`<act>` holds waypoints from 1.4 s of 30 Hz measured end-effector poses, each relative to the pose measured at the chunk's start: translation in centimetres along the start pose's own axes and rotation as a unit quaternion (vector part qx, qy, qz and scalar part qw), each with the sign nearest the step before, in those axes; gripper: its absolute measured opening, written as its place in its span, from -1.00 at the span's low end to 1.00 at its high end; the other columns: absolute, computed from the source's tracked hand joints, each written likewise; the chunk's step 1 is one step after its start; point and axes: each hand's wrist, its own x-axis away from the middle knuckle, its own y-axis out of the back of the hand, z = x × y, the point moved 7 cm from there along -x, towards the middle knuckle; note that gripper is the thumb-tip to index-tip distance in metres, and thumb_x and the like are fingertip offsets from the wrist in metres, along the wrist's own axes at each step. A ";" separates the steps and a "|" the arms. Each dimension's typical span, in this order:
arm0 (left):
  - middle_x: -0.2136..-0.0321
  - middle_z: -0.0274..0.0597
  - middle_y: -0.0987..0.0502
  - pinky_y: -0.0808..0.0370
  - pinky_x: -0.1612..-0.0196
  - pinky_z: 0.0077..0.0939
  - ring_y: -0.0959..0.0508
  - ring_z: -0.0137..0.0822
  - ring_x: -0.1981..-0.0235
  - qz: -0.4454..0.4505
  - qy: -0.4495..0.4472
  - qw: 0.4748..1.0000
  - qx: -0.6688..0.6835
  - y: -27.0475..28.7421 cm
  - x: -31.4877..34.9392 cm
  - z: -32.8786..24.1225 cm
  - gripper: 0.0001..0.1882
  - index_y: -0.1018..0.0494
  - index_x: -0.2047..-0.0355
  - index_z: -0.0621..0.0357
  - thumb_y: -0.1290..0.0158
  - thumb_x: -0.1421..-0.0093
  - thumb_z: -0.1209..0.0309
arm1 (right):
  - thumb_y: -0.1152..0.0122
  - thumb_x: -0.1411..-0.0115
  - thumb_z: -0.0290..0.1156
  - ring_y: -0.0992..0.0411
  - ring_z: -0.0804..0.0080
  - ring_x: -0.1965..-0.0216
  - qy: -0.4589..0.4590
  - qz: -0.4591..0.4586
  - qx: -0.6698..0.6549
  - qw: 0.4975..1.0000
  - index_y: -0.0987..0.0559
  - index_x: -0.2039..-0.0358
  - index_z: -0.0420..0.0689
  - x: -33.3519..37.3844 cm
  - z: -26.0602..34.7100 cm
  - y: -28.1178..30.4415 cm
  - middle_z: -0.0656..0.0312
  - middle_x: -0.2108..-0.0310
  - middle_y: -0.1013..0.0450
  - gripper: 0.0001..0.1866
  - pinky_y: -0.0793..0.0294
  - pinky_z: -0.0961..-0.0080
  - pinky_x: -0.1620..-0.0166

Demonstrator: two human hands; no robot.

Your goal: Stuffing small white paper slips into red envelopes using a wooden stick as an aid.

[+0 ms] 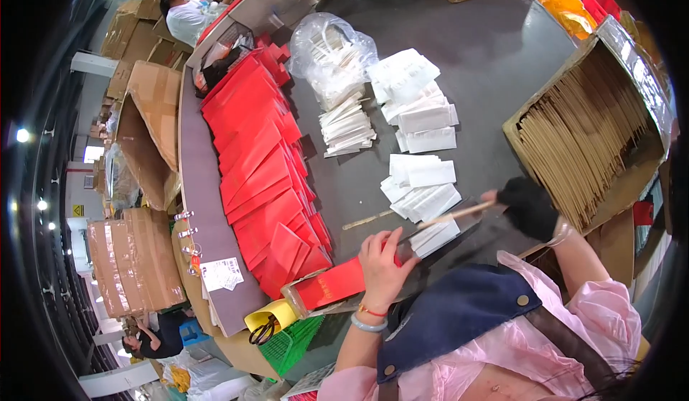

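My left hand (384,268) is closed at the near table edge, on a long red paper packet (331,283) that reaches left to a small cardboard holder (293,299). A bit of red shows between its thumb and fingers. In a black fingerless glove, my right hand (527,203) pinches one end of a thin light-brown stick (456,215). The stick slants down left, its other end close to my left fingers. Beneath and beyond it lie white folded paper packets (423,193) in overlapping stacks. Another thin stick (368,219) rests on the table.
A long row of red envelopes (262,178) covers the left of the dark table (488,63). Behind stands a clear plastic bag (331,45) beside more white packets (347,124). An open carton of brown sticks (585,128) is at right. Scissors (263,330) sit in a yellow holder (276,315).
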 end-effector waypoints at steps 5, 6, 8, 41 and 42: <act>0.02 -0.16 -0.42 -0.28 -0.10 -0.13 -0.34 -0.01 -0.02 0.047 -0.028 0.998 -0.037 -0.3 2.0 0.6 -0.25 -0.44 -0.03 0.16 -0.41 0.25 0.31 | -0.29 -0.02 -0.37 -0.43 0.09 0.44 0.066 0.062 0.054 0.994 -0.62 0.23 0.13 -1.3 1.3 -7.0 0.11 0.50 -0.44 -0.75 -0.40 0.22 0.39; 0.02 -0.16 -0.42 -0.28 -0.10 -0.13 -0.34 -0.01 -0.02 0.046 -0.027 0.998 -0.034 -1.0 1.9 0.3 -0.25 -0.44 -0.03 0.16 -0.41 0.25 0.31 | -0.29 -0.04 -0.34 -0.46 0.09 0.43 0.101 0.047 0.015 0.994 -0.62 0.24 0.13 -1.6 2.0 -8.1 0.10 0.47 -0.47 -0.78 -0.42 0.22 0.39; 0.00 -0.15 -0.40 -0.27 -0.11 -0.12 -0.34 0.00 -0.03 0.048 -0.036 0.998 -0.014 -2.3 0.9 -0.9 -0.22 -0.41 -0.06 0.17 -0.40 0.25 0.32 | -0.27 -0.09 -0.33 -0.49 0.10 0.38 0.126 0.030 -0.035 0.991 -0.63 0.31 0.03 -2.8 3.9 -9.4 0.10 0.44 -0.50 -0.87 -0.46 0.26 0.34; -0.19 0.07 -0.27 0.11 -0.30 0.27 -0.15 0.12 -0.26 -0.048 0.215 0.974 -0.062 -1.9 3.2 5.9 -0.03 -0.27 -0.19 0.24 -0.36 0.15 -0.04 | -0.49 0.27 -0.04 -0.37 0.13 0.08 0.010 0.093 0.128 0.987 -0.51 0.15 -0.06 -4.1 6.6 -5.2 0.14 0.19 -0.40 -0.35 -0.19 0.08 -0.08; -0.19 0.06 -0.27 0.13 -0.31 0.27 -0.15 0.12 -0.27 -0.055 0.215 0.975 -0.029 -1.9 3.0 5.9 -0.02 -0.27 -0.19 0.25 -0.36 0.15 -0.03 | -0.49 0.27 -0.04 -0.37 0.13 0.08 0.009 0.095 0.130 0.987 -0.51 0.15 -0.06 -4.1 6.5 -5.3 0.14 0.19 -0.40 -0.35 -0.19 0.08 -0.08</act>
